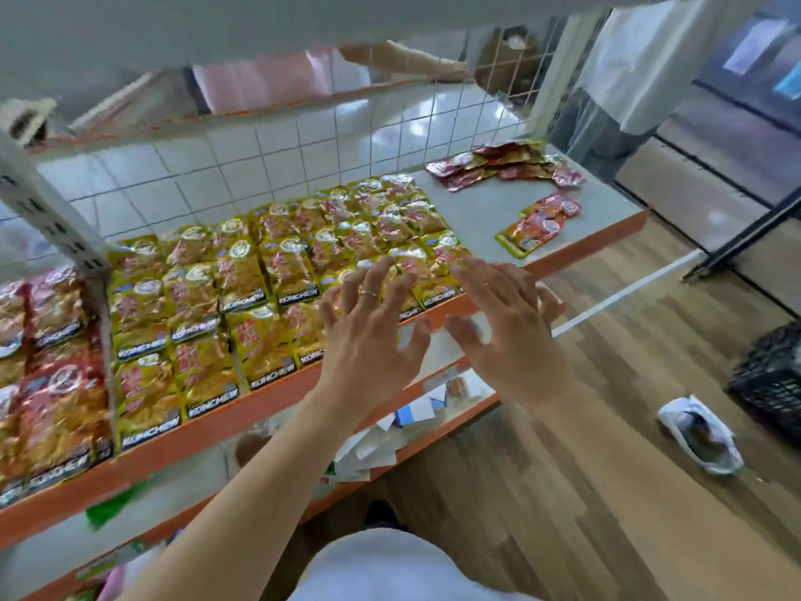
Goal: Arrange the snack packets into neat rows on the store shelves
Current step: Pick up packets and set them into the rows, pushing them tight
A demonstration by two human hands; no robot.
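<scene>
Yellow snack packets [268, 271] lie flat in several rows across the grey shelf [490, 210] with an orange front edge. Red packets [47, 340] fill the bay to the left. My left hand [368, 327] hovers with fingers spread over the front-right end of the yellow rows, a ring on one finger. My right hand [507, 323] is spread beside it, over the shelf's front edge. Neither hand holds a packet. A loose red and yellow packet [539, 225] lies alone on the bare right part of the shelf. A loose heap of red packets [507, 167] sits at the back right.
A wire grid [303, 154] backs the shelf; a white upright [52, 214] divides the bays. A lower shelf [416, 409] holds boxes and papers. On the wood floor lie a white bag [698, 435] and a black crate [776, 379]. Another person's arm [416, 62] reaches behind the grid.
</scene>
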